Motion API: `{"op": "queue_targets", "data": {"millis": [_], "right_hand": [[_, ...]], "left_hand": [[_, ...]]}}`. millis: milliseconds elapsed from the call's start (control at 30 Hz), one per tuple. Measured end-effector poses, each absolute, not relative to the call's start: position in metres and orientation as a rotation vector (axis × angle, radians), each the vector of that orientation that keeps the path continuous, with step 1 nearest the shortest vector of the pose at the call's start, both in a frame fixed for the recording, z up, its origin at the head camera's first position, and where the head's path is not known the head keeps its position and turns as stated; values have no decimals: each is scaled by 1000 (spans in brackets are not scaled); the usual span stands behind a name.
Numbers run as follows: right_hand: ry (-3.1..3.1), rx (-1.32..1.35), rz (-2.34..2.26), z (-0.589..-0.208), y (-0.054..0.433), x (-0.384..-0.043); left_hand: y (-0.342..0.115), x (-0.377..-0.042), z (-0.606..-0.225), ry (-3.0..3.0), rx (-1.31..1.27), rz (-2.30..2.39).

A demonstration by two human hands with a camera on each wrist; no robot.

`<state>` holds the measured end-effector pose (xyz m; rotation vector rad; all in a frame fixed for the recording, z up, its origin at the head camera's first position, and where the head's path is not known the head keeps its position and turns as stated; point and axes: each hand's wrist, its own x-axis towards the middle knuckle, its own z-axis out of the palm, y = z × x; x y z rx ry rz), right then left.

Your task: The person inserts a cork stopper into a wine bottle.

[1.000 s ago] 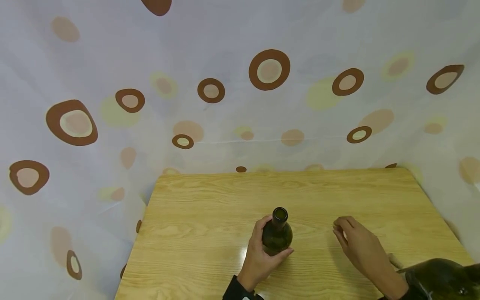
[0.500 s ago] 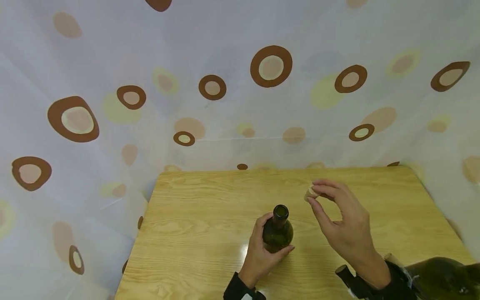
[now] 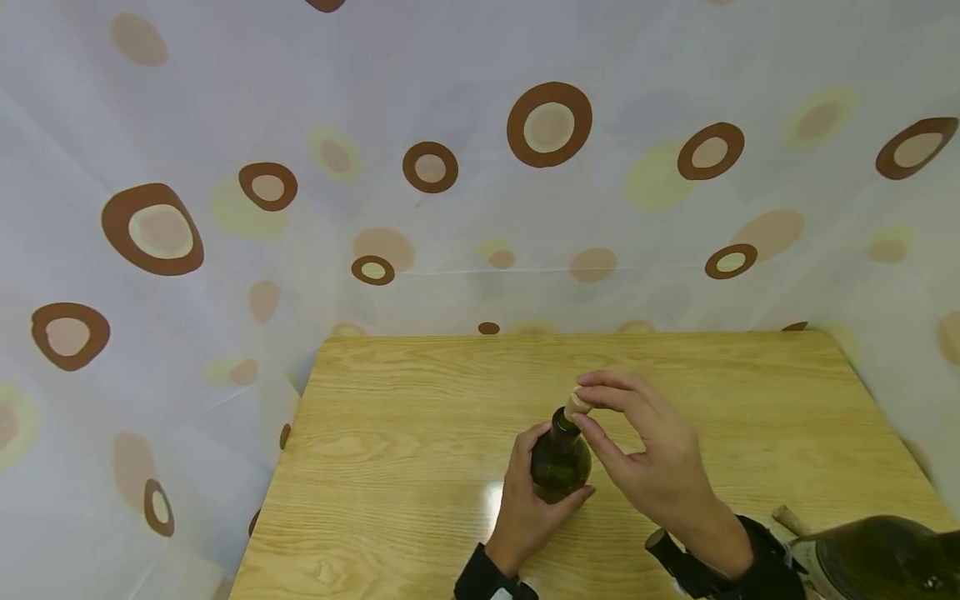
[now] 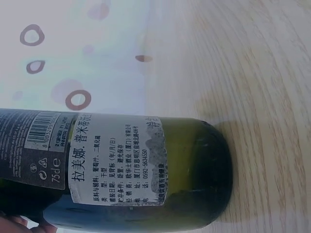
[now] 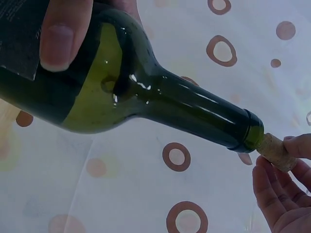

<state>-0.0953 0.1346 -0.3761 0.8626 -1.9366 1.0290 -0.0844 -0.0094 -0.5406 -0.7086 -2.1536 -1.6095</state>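
A dark green wine bottle (image 3: 561, 467) stands on the wooden table, its label (image 4: 116, 160) filling much of the left wrist view. My left hand (image 3: 521, 508) grips the bottle around its body, thumb on the near side. Between the thumb and fingers of my right hand (image 3: 656, 458) is a cork (image 5: 277, 153), pinched near its outer end. Its other end meets the bottle's mouth (image 5: 255, 136); whether any of it is inside is unclear. The cork tilts slightly toward the right hand in the head view.
Another green bottle (image 3: 885, 554) is at the lower right, cut off by the frame edge. A second cork-like piece (image 3: 790, 520) lies beside it. A dark cylinder (image 3: 663, 546) sits by the right sleeve. Patterned cloth (image 3: 450, 217) hangs behind the table (image 3: 390, 417).
My right hand has risen from the table's right side and moved left, bringing the cork to the bottle's mouth. The left hand keeps its grip; the bottle's neck leans slightly more to the right.
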Motion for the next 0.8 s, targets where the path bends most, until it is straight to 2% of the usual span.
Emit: {"op": "queue_targets", "data": {"millis": [800], "right_hand": [[-1961, 949, 945, -390, 134, -93]], "left_hand": [[-1, -80, -543, -2101, -666, -1531]]}}
